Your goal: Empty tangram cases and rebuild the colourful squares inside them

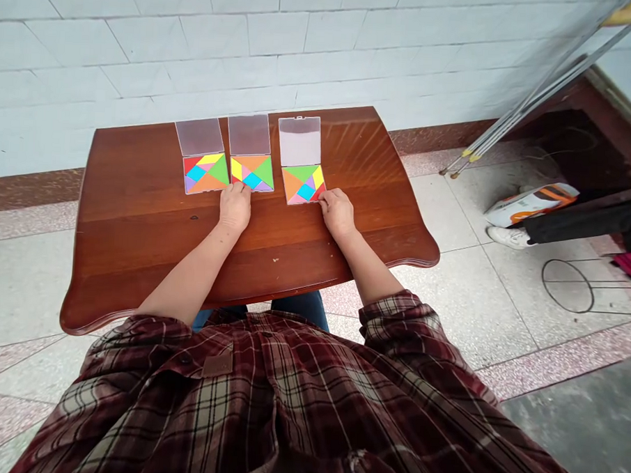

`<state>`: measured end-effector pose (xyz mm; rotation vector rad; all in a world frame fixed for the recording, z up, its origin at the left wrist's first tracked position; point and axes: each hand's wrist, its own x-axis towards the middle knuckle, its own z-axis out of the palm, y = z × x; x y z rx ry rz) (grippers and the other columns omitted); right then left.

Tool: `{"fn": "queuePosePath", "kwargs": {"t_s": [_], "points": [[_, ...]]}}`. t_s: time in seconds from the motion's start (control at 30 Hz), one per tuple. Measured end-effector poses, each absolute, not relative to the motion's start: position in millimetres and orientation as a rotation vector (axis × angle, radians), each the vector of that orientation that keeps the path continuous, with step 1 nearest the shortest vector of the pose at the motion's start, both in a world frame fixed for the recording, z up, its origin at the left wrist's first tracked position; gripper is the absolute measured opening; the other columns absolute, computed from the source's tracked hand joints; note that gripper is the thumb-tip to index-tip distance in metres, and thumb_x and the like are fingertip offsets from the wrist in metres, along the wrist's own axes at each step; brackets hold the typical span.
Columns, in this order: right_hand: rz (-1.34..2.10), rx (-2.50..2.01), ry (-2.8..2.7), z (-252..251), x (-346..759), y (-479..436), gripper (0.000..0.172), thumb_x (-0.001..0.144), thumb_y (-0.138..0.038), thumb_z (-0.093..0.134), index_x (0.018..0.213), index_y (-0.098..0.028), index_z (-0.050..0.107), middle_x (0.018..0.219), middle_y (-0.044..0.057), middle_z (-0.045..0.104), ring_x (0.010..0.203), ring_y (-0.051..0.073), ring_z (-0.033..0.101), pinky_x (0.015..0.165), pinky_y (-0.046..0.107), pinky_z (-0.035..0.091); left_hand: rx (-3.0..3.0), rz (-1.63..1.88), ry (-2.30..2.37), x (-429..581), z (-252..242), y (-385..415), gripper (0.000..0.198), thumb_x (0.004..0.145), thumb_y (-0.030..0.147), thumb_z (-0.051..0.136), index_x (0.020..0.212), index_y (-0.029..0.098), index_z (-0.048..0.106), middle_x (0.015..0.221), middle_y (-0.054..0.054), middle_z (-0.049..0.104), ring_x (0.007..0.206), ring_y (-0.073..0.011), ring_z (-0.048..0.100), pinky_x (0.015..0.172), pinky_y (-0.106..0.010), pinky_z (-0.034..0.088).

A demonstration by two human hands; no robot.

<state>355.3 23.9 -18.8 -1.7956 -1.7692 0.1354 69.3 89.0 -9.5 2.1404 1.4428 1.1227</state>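
Note:
Three tangram cases lie in a row on a brown wooden table, each with its clear lid folded back toward the wall. The middle tangram case [253, 169] has my left hand [235, 206] at its near left corner, fingers bent together over the edge and covering part of it. At the near right corner of the right tangram case [303, 184], my right hand [338, 211] pinches the edge beside a red piece. The left tangram case [206, 172] sits just left of the middle one, untouched. Coloured flat pieces fill all three trays.
The wooden table [294, 246] stands against a white tiled wall [223, 58]. To the right, metal crutches [525, 106] lean above the floor. A person's leg and white shoe [510, 236], a plastic bag [531, 204] and a wire ring frame [568, 286] are also there.

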Motion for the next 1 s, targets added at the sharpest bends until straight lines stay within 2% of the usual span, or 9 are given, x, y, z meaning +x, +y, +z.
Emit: {"fn": "queuePosePath", "kwargs": {"t_s": [0.23, 0.47, 0.6, 0.7, 1.0], "points": [[0.181, -1.865, -1.699, -20.2, 337.7, 54.0, 0.021, 0.088, -0.018, 0.046, 0.085, -0.020, 0.067, 0.094, 0.011, 0.061, 0.088, 0.025, 0.053, 0.082, 0.039, 0.048, 2.259, 0.964, 1.561, 64.3, -10.5, 72.8, 0.008, 0.074, 0.015, 0.053, 0.072, 0.023, 0.052, 0.083, -0.010, 0.056, 0.089, -0.0311, 0.054, 0.085, -0.049, 0.044], [0.243, -1.901, -1.701, -16.2, 337.1, 58.7, 0.023, 0.089, -0.015, 0.043, 0.091, -0.019, 0.065, 0.097, 0.010, 0.060, 0.094, 0.025, 0.054, 0.087, 0.041, 0.049, 2.338, 0.710, 1.653, 64.9, -1.7, 38.4, 0.015, 0.079, 0.012, 0.048, 0.082, 0.021, 0.059, 0.090, -0.012, 0.060, 0.093, -0.0335, 0.056, 0.082, -0.046, 0.043], [0.269, -1.913, -1.661, -5.9, 331.9, 45.3, 0.026, 0.086, -0.012, 0.044, 0.100, -0.017, 0.065, 0.109, 0.012, 0.061, 0.099, 0.024, 0.056, 0.088, 0.041, 0.050, 2.445, 0.421, 1.736, 65.9, 9.7, 13.0, 0.024, 0.085, 0.010, 0.044, 0.092, 0.018, 0.065, 0.098, -0.014, 0.063, 0.096, -0.0315, 0.057, 0.081, -0.043, 0.043], [0.349, -1.897, -1.633, 3.2, 320.0, 21.3, 0.028, 0.086, -0.012, 0.045, 0.106, -0.016, 0.064, 0.117, 0.014, 0.061, 0.098, 0.023, 0.059, 0.090, 0.040, 0.051, 2.514, 0.331, 1.732, 64.8, 14.8, -5.2, 0.028, 0.087, 0.011, 0.043, 0.098, 0.017, 0.067, 0.100, -0.015, 0.065, 0.096, -0.0311, 0.058, 0.080, -0.042, 0.044], [0.620, -1.705, -1.768, 15.3, 261.9, -51.8, 0.023, 0.087, -0.016, 0.048, 0.103, -0.017, 0.065, 0.105, 0.009, 0.067, 0.095, 0.020, 0.061, 0.094, 0.035, 0.049, 2.647, 0.337, 1.541, 50.9, 16.1, -62.0, 0.028, 0.091, 0.014, 0.043, 0.099, 0.017, 0.070, 0.093, -0.012, 0.067, 0.088, -0.0267, 0.061, 0.076, -0.039, 0.046]]}}
